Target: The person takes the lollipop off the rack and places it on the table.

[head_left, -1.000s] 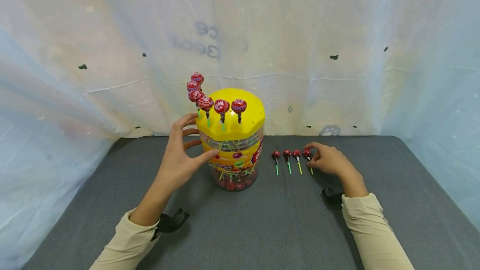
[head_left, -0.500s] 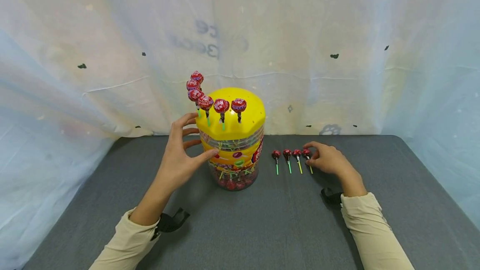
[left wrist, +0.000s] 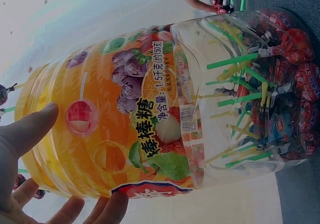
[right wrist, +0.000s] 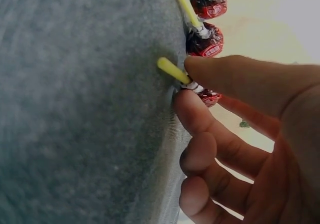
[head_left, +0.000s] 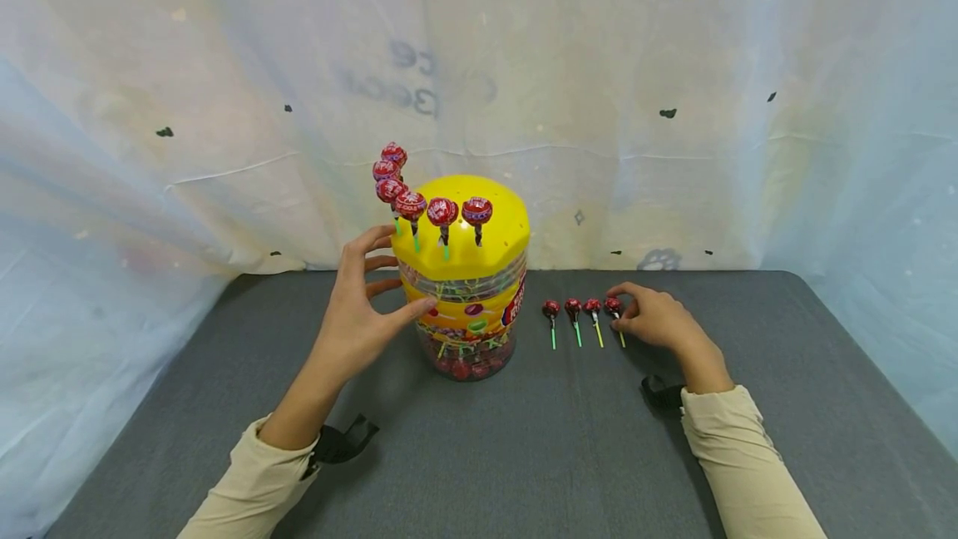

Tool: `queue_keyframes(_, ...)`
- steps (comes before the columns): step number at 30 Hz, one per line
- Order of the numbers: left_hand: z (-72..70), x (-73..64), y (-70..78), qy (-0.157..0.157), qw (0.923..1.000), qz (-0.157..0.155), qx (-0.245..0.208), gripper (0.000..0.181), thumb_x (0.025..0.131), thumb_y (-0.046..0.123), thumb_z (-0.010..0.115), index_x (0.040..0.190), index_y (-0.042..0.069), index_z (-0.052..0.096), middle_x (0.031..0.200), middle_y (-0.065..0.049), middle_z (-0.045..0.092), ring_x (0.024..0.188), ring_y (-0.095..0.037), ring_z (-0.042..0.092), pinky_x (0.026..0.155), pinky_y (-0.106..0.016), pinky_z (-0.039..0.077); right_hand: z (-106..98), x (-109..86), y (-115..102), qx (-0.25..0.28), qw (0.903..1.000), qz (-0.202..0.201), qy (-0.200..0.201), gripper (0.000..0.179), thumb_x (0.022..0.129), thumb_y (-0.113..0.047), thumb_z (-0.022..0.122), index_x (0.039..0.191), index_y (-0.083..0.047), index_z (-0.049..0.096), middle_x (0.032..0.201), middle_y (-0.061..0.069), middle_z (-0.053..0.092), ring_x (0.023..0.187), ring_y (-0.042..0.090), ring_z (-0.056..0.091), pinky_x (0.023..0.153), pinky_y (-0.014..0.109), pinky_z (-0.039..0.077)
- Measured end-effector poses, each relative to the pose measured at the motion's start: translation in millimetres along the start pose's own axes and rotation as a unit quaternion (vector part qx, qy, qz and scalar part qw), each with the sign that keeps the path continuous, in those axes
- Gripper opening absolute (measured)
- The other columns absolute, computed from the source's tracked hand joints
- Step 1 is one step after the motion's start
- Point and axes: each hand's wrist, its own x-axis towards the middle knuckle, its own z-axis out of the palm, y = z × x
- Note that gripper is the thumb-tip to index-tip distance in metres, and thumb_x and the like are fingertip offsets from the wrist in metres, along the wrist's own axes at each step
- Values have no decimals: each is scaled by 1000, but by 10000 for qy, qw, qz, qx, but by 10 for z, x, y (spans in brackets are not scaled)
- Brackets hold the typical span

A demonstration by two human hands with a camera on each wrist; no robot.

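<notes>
A clear plastic candy jar (head_left: pixel 464 318) with a yellow lid (head_left: pixel 494 231) stands upright, full of wrapped lollipops (left wrist: pixel 295 89). My left hand (head_left: pixel 361 310) holds its left side, thumb across the front label and fingers reaching round behind. Several red-wrapped lollipops (head_left: pixel 442 213) stand in the lid along its left and front edge, sticks down. My right hand (head_left: pixel 662 321) pinches the rightmost lollipop (right wrist: pixel 172 70) of a row on the table, between thumb and index finger near the wrapper's neck. Its yellow stick points toward me.
Three more lollipops (head_left: pixel 573 310) lie side by side between the jar and my right hand, heads away from me. The grey table (head_left: pixel 509 456) ends at a pale hanging sheet (head_left: pixel 569 65) behind. Black straps (head_left: pixel 346 442) hang at both wrists.
</notes>
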Motion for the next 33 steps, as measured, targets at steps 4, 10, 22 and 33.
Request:
queue_keyframes(4,-2,2,-1,-10,10000,-14,16,96,80,11,84,155,21,23,150,-14,31,127,-32,47,100,-55,53,-46,-23,-31,-111,9999,-27,59,55,92,-22,70,142,-9,50,98,8,74,76,17,64,64,38,50)
queue_keyframes(10,-2,8,-9,-5,10000,-14,32,97,80,11,84,154,24,24,151,-13,31,128,-32,47,100,-54,53,-213,-124,-182,-21,9984,-386,405,54,94,-21,67,145,-14,48,102,8,72,73,16,63,60,32,47)
queue_keyframes(22,-25,29,-38,-59,9999,-20,-123,95,80,12,84,154,24,25,152,-12,32,127,-32,47,100,-56,52,-436,-375,-553,543,9836,-1434,952,53,95,-20,69,143,-22,49,102,2,70,74,13,61,61,29,48)
queue_keyframes(33,-106,92,-132,-152,9969,-259,-723,90,85,11,80,152,29,24,151,-7,36,133,-28,46,103,-53,50,-434,-588,-1011,1479,9593,-2270,793,56,92,-25,72,143,-30,49,117,-3,67,86,12,65,66,30,54)
